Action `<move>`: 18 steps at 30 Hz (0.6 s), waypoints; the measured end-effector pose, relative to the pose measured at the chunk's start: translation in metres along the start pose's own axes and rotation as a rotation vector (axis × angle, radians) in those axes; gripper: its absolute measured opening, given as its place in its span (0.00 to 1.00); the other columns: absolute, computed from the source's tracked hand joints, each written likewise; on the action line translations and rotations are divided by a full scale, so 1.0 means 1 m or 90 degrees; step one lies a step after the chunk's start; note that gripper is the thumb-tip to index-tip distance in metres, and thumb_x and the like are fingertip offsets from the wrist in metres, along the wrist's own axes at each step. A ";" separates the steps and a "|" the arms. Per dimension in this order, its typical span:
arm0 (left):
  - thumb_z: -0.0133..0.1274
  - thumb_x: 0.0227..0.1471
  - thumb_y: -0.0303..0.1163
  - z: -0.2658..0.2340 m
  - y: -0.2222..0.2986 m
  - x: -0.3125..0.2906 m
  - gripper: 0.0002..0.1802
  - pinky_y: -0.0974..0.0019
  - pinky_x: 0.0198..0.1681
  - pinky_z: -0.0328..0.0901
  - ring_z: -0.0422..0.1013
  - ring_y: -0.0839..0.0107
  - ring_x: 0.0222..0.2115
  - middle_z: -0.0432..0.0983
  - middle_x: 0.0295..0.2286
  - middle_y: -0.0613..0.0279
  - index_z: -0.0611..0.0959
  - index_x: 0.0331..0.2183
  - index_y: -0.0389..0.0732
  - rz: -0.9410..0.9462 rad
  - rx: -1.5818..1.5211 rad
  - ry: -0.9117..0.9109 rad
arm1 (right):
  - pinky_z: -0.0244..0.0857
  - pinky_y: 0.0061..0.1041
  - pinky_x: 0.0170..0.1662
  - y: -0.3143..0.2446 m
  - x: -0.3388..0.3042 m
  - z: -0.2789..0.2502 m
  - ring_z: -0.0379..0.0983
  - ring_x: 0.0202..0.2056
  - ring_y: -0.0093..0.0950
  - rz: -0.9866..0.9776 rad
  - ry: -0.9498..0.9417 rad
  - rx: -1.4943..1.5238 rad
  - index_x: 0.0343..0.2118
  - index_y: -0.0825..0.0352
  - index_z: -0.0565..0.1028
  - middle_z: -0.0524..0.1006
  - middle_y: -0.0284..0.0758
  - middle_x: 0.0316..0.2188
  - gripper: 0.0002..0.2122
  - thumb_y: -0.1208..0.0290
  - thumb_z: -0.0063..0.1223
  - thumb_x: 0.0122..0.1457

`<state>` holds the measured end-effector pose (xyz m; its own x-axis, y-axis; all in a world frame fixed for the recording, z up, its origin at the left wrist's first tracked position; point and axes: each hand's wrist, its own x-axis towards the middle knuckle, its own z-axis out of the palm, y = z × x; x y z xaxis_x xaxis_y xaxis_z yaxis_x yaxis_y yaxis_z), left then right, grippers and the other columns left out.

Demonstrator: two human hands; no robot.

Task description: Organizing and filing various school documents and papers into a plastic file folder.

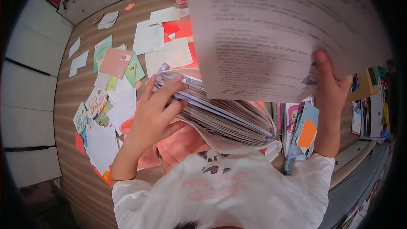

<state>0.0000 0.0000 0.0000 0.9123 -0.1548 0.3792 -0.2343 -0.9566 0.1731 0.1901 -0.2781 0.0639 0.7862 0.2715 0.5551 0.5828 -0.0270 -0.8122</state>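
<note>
A large printed sheet of paper (pixel 271 38) is raised in my right hand (pixel 333 82), the thumb pressed on its front near the lower right. It covers much of the upper right of the head view. On my lap lies a whitish zip document pouch (pixel 216 140), packed with a thick stack of papers (pixel 229 116). My left hand (pixel 159 110) rests at the pouch's left end, fingers spread over the edges of the stack. Peach-coloured cloth (pixel 180 142) shows beneath the pouch.
Loose white papers (pixel 169 57), green and pink booklets (pixel 114 61) and colourful leaflets (pixel 99 106) lie scattered on the wooden floor (pixel 70 114). Right of the pouch is a light-blue folder (pixel 305 123) with an orange card (pixel 307 133). Pale cabinets (pixel 34 97) stand along the left.
</note>
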 end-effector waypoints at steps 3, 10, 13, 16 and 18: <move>0.64 0.27 0.32 0.002 -0.006 0.002 0.22 0.53 0.57 0.50 0.67 0.66 0.47 0.72 0.39 0.63 0.77 0.31 0.46 -0.008 -0.038 -0.009 | 0.60 0.16 0.39 -0.005 0.014 0.010 0.68 0.33 0.17 -0.072 -0.029 -0.127 0.35 0.72 0.76 0.76 0.29 0.31 0.10 0.70 0.57 0.54; 0.63 0.30 0.35 -0.015 0.003 -0.004 0.24 0.55 0.51 0.56 0.68 0.64 0.43 0.72 0.39 0.64 0.77 0.35 0.43 0.032 -0.034 -0.043 | 0.60 0.15 0.39 -0.002 0.021 -0.003 0.68 0.34 0.17 -0.066 0.043 -0.076 0.35 0.71 0.76 0.76 0.30 0.32 0.11 0.68 0.58 0.54; 0.61 0.34 0.35 -0.015 -0.003 -0.005 0.24 0.57 0.44 0.60 0.69 0.61 0.39 0.71 0.38 0.63 0.76 0.37 0.41 -0.023 -0.175 -0.010 | 0.60 0.15 0.39 -0.003 0.020 -0.001 0.69 0.34 0.17 -0.074 0.064 -0.067 0.35 0.71 0.76 0.76 0.30 0.32 0.12 0.67 0.58 0.54; 0.60 0.39 0.32 -0.006 -0.004 -0.005 0.20 0.61 0.38 0.64 0.69 0.60 0.37 0.71 0.37 0.60 0.76 0.38 0.38 -0.099 -0.200 0.046 | 0.60 0.15 0.39 -0.003 0.017 -0.002 0.69 0.34 0.17 -0.057 0.061 -0.052 0.34 0.71 0.76 0.76 0.30 0.31 0.12 0.66 0.58 0.54; 0.59 0.42 0.30 -0.004 0.000 -0.002 0.17 0.65 0.35 0.66 0.70 0.59 0.36 0.71 0.37 0.58 0.77 0.37 0.37 -0.127 -0.160 0.054 | 0.60 0.15 0.39 -0.005 0.014 -0.002 0.69 0.34 0.17 -0.034 0.057 -0.041 0.34 0.71 0.76 0.76 0.30 0.31 0.12 0.66 0.59 0.54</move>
<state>-0.0027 0.0008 0.0028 0.9196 0.0605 0.3881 -0.1396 -0.8732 0.4669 0.1986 -0.2761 0.0764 0.7669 0.1870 0.6139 0.6345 -0.0772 -0.7691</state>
